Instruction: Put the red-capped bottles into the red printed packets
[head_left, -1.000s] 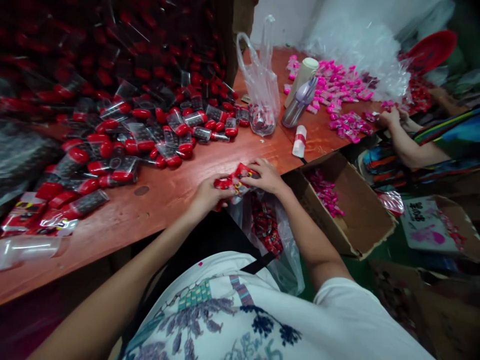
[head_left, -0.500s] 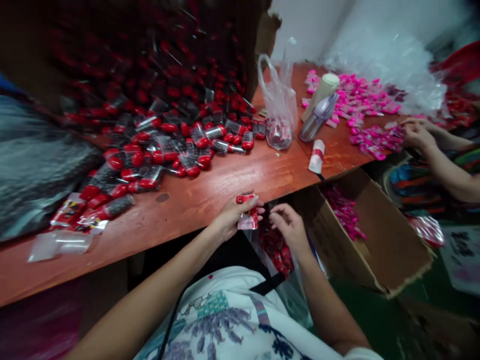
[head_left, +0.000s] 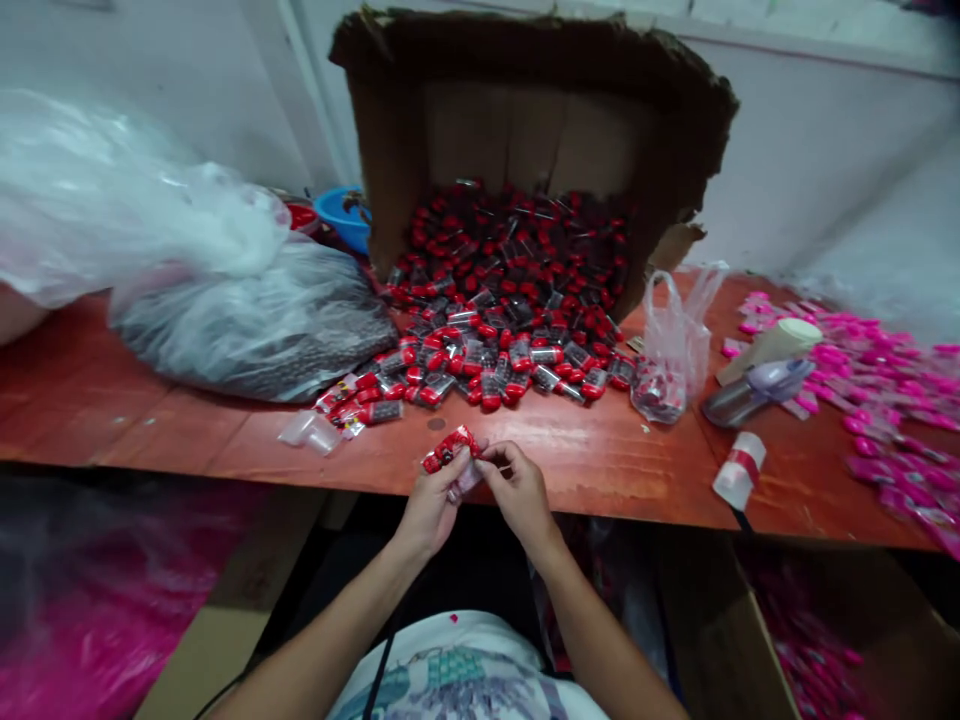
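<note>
My left hand (head_left: 431, 500) and my right hand (head_left: 517, 487) meet over the front edge of the red wooden table (head_left: 585, 465). Both are closed on a small red packet (head_left: 452, 450), pinched between the fingers at its two ends. Just beyond it lies a heap of red-capped clear tubes (head_left: 495, 340) that spills out of a tipped cardboard box (head_left: 525, 110). A few red packets (head_left: 345, 400) lie at the heap's left end, beside an empty clear sleeve (head_left: 307, 432).
A big clear bag of dark pieces (head_left: 247, 320) and a white plastic bag (head_left: 97, 200) sit left. A small plastic bag (head_left: 671, 350), a bottle (head_left: 757, 385), a small white roll (head_left: 739, 470) and pink packets (head_left: 885, 400) lie right. An open carton (head_left: 750, 640) stands below right.
My head has turned left and up, so the cardboard box and big bags come into sight. My right hand has come back up to the packet that my left hand held alone.
</note>
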